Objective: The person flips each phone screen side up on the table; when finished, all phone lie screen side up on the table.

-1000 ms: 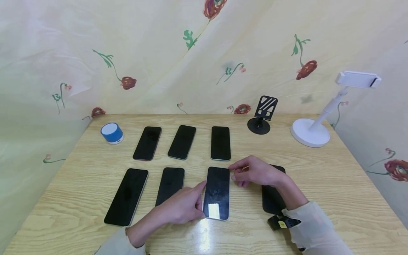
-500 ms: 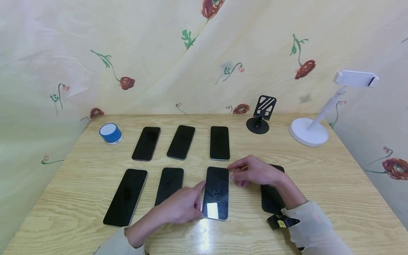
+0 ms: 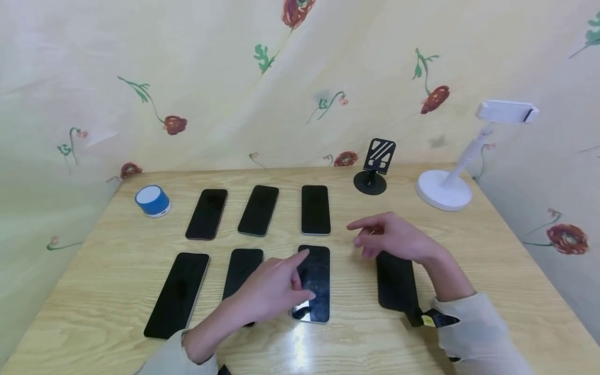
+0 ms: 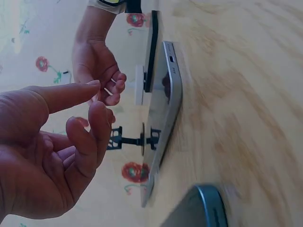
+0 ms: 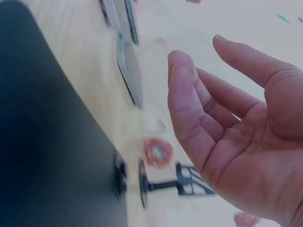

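Observation:
A dark-screened smartphone (image 3: 320, 278) lies flat at the front middle of the table. Over its left part hovers my left hand (image 3: 267, 291), index finger and thumb spread, the other fingers curled; in the left wrist view a gap separates this hand (image 4: 52, 146) from the smartphone (image 4: 171, 85). To the right, my right hand (image 3: 398, 237) is raised above the far end of another smartphone (image 3: 396, 284). Its fingers are loosely bent around nothing, as the right wrist view shows the palm (image 5: 246, 146) bare. My left hand partly covers a third smartphone (image 3: 241, 271).
A long smartphone (image 3: 178, 297) lies at front left. Behind it, the back row has smartphones (image 3: 207, 214), (image 3: 259, 210) on the left and a smartphone (image 3: 316, 210) on the right. A blue speaker-like cylinder (image 3: 153, 201), black phone stand (image 3: 370, 182) and white phone stand (image 3: 442, 190) stand farther back.
Both hands have left the edges of the front middle smartphone and risen. The right hand has moved right and away; the left now overlaps the screen. The head view has shifted slightly right.

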